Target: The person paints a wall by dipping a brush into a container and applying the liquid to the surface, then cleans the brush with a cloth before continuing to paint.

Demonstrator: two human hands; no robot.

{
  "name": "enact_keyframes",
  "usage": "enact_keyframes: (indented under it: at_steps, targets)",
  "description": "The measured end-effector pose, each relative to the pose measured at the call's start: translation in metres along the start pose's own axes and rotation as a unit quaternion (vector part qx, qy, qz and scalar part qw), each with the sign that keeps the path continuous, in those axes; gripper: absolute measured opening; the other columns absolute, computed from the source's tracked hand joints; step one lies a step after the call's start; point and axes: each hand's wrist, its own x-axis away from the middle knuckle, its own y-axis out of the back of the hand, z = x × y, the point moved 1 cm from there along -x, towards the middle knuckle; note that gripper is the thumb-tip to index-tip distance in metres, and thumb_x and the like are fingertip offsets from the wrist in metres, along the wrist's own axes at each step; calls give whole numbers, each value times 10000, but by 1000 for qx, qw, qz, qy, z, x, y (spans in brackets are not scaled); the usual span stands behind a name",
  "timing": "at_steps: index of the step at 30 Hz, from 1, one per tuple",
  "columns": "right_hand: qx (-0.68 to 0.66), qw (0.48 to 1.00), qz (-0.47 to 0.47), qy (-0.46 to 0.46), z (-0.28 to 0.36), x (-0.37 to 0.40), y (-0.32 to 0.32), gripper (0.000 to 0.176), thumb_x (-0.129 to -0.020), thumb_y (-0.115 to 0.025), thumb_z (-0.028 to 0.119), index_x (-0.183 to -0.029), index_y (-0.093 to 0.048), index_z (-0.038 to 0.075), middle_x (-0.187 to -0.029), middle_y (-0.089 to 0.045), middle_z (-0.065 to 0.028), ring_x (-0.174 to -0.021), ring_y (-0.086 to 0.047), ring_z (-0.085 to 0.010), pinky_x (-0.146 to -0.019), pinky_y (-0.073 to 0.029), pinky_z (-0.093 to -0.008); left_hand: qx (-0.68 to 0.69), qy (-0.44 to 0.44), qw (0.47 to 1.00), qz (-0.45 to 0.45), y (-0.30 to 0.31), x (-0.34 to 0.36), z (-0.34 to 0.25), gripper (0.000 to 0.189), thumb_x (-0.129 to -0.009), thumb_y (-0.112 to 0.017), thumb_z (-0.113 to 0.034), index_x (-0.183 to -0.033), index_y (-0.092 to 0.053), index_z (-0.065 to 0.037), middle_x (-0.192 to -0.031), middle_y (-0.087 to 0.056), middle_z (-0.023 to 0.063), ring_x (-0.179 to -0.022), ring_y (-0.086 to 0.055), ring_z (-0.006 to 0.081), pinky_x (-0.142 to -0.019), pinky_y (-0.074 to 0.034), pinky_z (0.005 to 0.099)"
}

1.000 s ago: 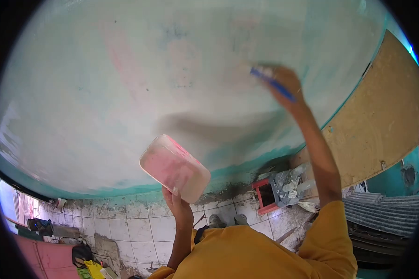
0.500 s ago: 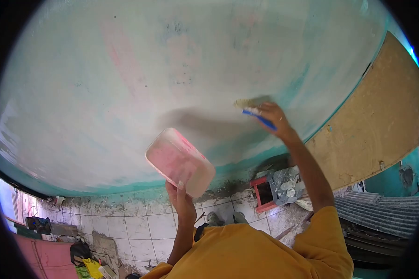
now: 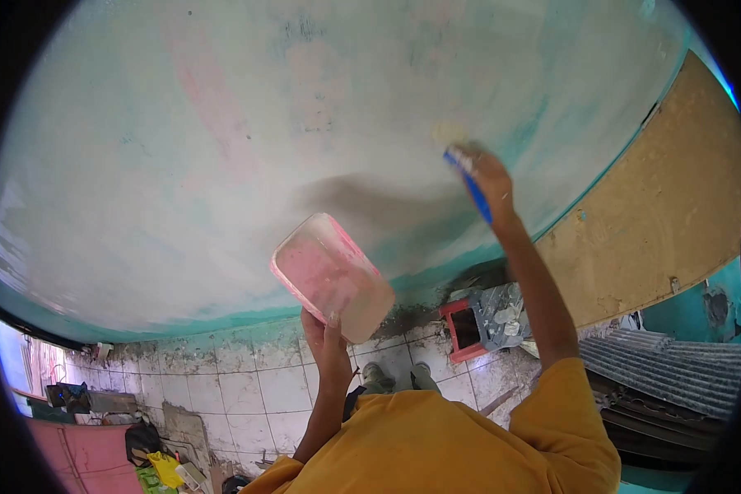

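Note:
My right hand [image 3: 487, 177] is closed round a paintbrush [image 3: 473, 188] with a blue handle. Its pale bristles, blurred by motion, are up against the wall [image 3: 370, 123], which has whitish paint over turquoise and faint pink patches. Lower and to the left, my left hand [image 3: 325, 333] grips the near edge of a pink-and-white plastic tub [image 3: 369, 309], thumb over the rim and fingers underneath. The tub is tilted so that its inside faces me, with pinkish paint smeared on it. A shadow falls on the wall between tub and brush.
A small stool [image 3: 467, 329] with a red frame and splattered grey top stands by the wall's foot. Corrugated sheets [image 3: 675, 370] lie at right below a brown board [image 3: 659, 198]. Bags [image 3: 166, 469] and clutter sit at lower left on the dirty tiled floor [image 3: 247, 391].
My right hand has moved the paintbrush up the wall, and its handle now points more steeply. The tub has shifted slightly right and up in view with my left hand.

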Motion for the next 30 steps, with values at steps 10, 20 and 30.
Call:
enact_keyframes:
  at_steps: [10,20,30]
  targets:
    - [-281,888,41,-362,74,95,-3,249,-891,-701,148,-1101,-661,21,-945,-706,-89,-807,-682,-199,-676,-550,-303,7,68,996,56,-13,-9,20,594,-976,-558,-280,-1435,-266,-41,-1387,-408,113,-1290,-457,232,-948,-486,359]
    - [-450,548,-155,-688,138,134,121,264,-962,-635,219,-1167,-597,57,-1074,-639,-56,-898,-656,-127,-689,-575,-249,40,167,979,113,-65,-4,76,549,-984,-536,-300,-1416,-287,-70,-1329,-448,86,-1170,-523,176,-861,-525,354]
    - [-446,515,-105,-724,119,201,206,252,-961,-636,177,-1160,-604,26,-993,-645,-43,-839,-619,-103,-735,-518,-230,-52,281,951,121,-146,65,153,503,-989,-526,-281,-1411,-360,-65,-1285,-511,111,-1171,-539,211,-887,-525,383]
